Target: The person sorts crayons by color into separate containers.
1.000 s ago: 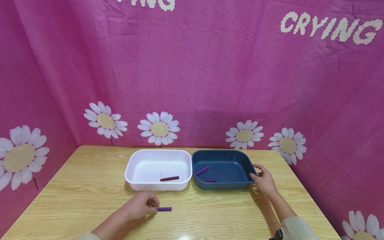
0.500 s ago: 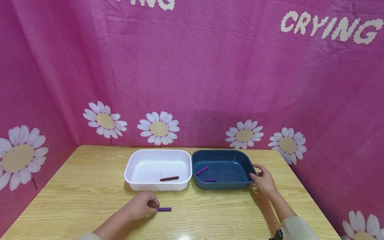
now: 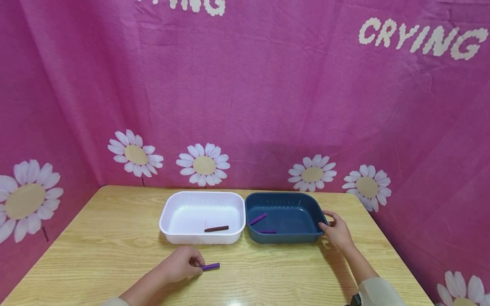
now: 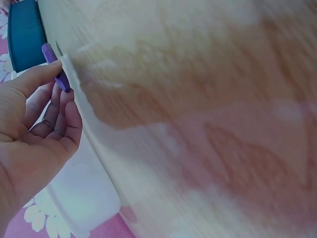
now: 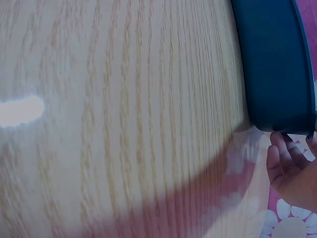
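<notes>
My left hand (image 3: 181, 264) pinches a purple crayon (image 3: 211, 267) between thumb and fingertips, in front of the white basin (image 3: 199, 239). In the left wrist view the same crayon (image 4: 58, 69) sticks out past the thumb on both sides. A dark brown crayon (image 3: 216, 228) lies inside the white basin. My right hand (image 3: 338, 233) grips the right rim of the dark blue basin (image 3: 285, 238), thumb over the edge and fingers outside. Two purple crayons lie in that basin: one slanted (image 3: 258, 219), the other flat near the front wall (image 3: 267, 231), partly hidden.
Both basins stand side by side, touching or nearly so, towards the back of the wooden table (image 3: 126, 238). A pink cloth (image 3: 245, 93) with printed daisies hangs behind and at both sides.
The purple crayon in my left hand has tilted, its right end now a little higher. My right hand keeps its hold on the blue basin. The head view has shifted very slightly.
</notes>
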{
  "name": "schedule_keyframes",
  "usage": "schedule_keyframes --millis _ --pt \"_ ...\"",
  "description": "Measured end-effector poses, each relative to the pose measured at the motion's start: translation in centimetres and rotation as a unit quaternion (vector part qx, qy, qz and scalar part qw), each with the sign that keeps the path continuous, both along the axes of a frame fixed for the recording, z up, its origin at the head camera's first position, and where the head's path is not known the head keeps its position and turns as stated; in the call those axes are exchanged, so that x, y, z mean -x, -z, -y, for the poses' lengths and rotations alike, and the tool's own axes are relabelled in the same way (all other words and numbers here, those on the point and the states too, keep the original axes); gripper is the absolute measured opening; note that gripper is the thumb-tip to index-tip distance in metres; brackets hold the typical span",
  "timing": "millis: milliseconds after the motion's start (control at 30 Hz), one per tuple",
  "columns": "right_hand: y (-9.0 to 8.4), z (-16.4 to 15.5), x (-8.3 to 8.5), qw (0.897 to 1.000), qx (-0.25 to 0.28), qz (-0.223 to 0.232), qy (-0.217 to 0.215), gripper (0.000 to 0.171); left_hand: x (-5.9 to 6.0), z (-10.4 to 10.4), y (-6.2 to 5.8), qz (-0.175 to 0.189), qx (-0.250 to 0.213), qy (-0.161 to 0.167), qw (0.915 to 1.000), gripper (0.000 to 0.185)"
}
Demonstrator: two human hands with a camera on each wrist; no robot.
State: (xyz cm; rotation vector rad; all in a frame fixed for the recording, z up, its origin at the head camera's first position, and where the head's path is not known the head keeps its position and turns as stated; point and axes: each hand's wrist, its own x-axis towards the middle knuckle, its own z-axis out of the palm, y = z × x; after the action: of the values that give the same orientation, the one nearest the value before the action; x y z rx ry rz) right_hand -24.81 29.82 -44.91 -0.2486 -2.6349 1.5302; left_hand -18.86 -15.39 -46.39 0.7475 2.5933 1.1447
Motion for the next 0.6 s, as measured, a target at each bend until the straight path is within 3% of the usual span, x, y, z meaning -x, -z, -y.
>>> schedule_keyframes --millis 367,600 --pt "0.2 -0.1 0.2 1.0 -0.008 0.001 0.004 0.049 0.4 -0.3 -1.1 -0.005 -0.027 -0.006 0.9996 0.005" --pt "0.3 -0.2 0.3 1.0 0.0 0.0 0.003 0.049 0.7 -0.8 -2.3 -0.022 -0.014 -0.015 0.9996 0.007"
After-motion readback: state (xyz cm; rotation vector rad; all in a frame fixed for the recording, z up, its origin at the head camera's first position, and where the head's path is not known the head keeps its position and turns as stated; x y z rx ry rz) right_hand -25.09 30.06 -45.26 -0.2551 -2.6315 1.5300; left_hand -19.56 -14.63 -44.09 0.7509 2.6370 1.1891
